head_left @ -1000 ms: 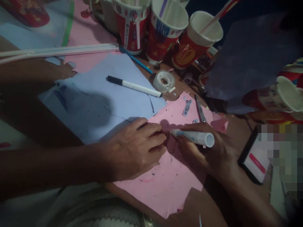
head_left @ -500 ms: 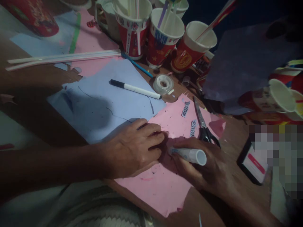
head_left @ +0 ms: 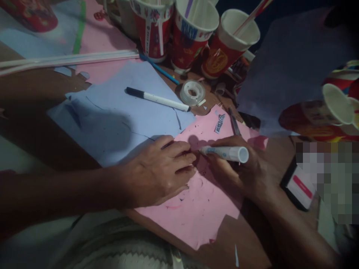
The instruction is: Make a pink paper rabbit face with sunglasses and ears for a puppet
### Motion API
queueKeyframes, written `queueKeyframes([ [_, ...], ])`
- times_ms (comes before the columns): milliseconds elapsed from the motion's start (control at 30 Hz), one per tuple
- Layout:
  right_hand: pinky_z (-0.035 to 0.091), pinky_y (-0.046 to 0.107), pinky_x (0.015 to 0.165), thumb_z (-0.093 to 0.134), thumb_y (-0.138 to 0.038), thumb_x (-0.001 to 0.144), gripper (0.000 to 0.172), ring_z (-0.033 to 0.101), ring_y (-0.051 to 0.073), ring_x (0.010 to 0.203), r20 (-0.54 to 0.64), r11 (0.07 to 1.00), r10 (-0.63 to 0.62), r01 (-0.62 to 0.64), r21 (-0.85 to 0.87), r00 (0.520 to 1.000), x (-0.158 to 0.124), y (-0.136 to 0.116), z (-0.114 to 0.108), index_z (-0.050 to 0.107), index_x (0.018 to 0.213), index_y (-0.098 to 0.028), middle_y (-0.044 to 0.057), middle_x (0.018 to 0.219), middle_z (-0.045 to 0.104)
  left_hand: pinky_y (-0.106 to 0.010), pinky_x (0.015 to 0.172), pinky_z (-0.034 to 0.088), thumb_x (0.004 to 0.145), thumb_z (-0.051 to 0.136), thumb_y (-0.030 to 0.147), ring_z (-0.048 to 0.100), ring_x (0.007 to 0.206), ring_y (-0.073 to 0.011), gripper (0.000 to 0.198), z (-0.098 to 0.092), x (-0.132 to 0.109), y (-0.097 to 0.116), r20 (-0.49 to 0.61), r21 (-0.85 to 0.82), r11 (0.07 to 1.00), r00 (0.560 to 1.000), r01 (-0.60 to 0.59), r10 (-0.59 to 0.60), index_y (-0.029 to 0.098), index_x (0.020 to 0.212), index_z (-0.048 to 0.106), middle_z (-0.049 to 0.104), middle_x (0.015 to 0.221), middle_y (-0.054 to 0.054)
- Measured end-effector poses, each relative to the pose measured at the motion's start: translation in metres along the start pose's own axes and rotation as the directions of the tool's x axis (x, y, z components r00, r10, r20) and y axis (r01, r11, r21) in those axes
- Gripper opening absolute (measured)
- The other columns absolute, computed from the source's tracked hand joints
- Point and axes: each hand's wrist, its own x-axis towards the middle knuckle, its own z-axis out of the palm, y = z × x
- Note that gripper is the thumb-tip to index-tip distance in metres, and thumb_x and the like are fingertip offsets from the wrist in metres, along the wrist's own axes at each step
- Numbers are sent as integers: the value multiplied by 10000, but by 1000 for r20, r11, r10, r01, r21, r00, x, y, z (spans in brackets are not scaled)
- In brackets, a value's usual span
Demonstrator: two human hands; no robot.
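My left hand [head_left: 168, 170] lies palm down with its fingers stretched out, pressing on pink paper [head_left: 193, 224] and over the edge of a blue sheet [head_left: 112, 127]. In my right hand [head_left: 238, 164] is a thick white pen-shaped tube [head_left: 224, 152], its narrow end pointing down at the pink paper just beside my left fingertips. A small black-and-white patterned strip [head_left: 220, 123] lies on the pink paper above my right hand. Scissors [head_left: 235, 121] lie behind that hand, which hides their handles. A white marker with a black cap [head_left: 158, 99] rests on the blue sheet.
Red-and-white paper cups [head_left: 193, 41] with straws stand along the back. Near them lie a clear tape roll [head_left: 192, 92], a blue stick [head_left: 162, 71] and long white straws [head_left: 70, 59]. A dark-edged box [head_left: 300, 186] sits at right, with more cups [head_left: 336, 104] behind it.
My right hand has moved up the pink paper with the white tube, now covering the scissor handles and the place where a second patterned strip showed. My left hand stays pressed down. The view has shifted slightly.
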Motion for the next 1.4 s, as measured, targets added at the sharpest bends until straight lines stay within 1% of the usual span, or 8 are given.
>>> queueKeyframes([
  [200,443,260,483,584,-154,788,128,586,132,541,73,999,-20,23,-46,997,-1,-6,-6,541,884,-227,-17,671,625,-403,840,378,906,445,310,483,1086,-270,249,-1,-1,-1,7,-30,1000,1000,-2,3,183,1036,616,627,1082,-75],
  [367,432,234,475,555,-154,816,81,583,115,508,191,998,-56,54,17,980,-1,-19,-10,531,886,-187,-11,644,629,-402,876,381,905,445,287,468,1132,-264,212,2,-3,1,-31,-72,997,999,30,-32,178,900,627,636,1074,-73],
  [533,455,234,513,564,-151,809,104,617,131,572,178,999,-36,30,35,983,-4,-20,-8,525,892,-199,-3,691,648,-415,871,385,889,470,309,473,1126,-276,206,3,-2,1,-34,-65,997,999,29,-31,177,887,628,642,1072,-75],
  [733,413,222,455,583,-196,814,61,557,103,495,59,997,62,-59,-48,996,2,-7,-6,541,852,-219,-26,651,613,-421,840,393,897,452,304,501,1085,-281,262,1,-2,-2,-3,-42,999,1000,2,-2,161,1045,614,621,1128,-68],
  [900,437,226,525,587,-246,826,80,580,112,571,19,996,77,-76,-51,997,2,0,-3,534,884,-231,-18,713,625,-427,834,392,901,447,315,504,1086,-284,276,2,-2,-2,-7,-28,1000,1000,-7,7,152,1055,608,600,1182,-81],
  [1100,407,235,504,595,-179,798,70,562,111,539,76,999,13,-11,-31,997,-3,-5,-8,544,838,-204,-16,658,612,-418,833,399,903,439,261,515,1068,-277,244,3,-2,0,-45,-36,999,999,9,-11,154,1025,622,640,1090,-75],
  [1233,388,225,481,558,-135,805,49,526,91,486,172,1000,-11,11,2,985,-5,-18,-11,541,803,-181,-15,618,597,-405,857,391,907,434,268,484,1121,-269,226,3,-2,1,-35,-68,997,999,25,-28,170,897,637,652,1038,-78],
  [1400,413,237,497,567,-177,819,57,556,106,528,210,985,48,-82,155,977,-7,-25,-7,558,872,-194,-7,678,623,-402,854,392,902,442,246,497,1101,-262,222,4,-2,2,-47,-67,997,998,32,-35,172,820,635,656,1028,-75],
])
